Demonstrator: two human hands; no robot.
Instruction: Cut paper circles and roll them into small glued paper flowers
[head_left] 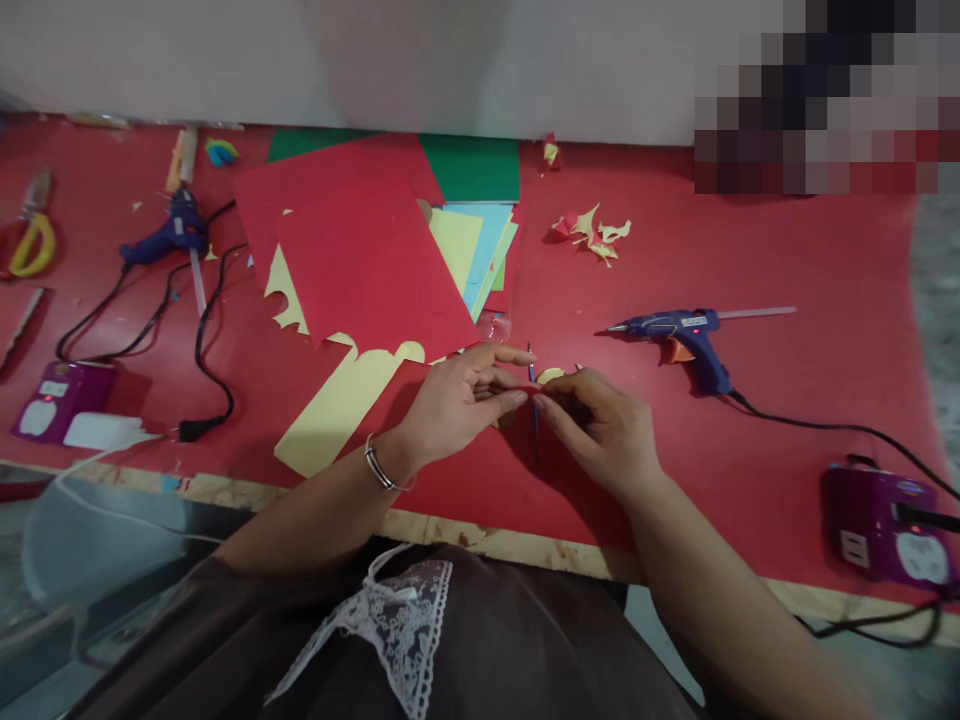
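The left hand (457, 395) and right hand (611, 430) pinch a small, thin reddish piece (531, 392), their fingertips mostly hiding it, above a slim, shiny blue stick (536, 435) on the smooth red table (825, 230). Just beyond sits a rounded cream paper piece (551, 375). Rightward lies a blue plastic glue gun (697, 345); farther back, flat red paper sheets (360, 260) overlap, left of curled red-and-cream scraps (589, 226).

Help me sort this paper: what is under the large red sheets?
Green paper, light-blue paper and yellow paper stick out from beneath the red sheets. Anything they cover completely, and how far those papers extend underneath, cannot be seen.
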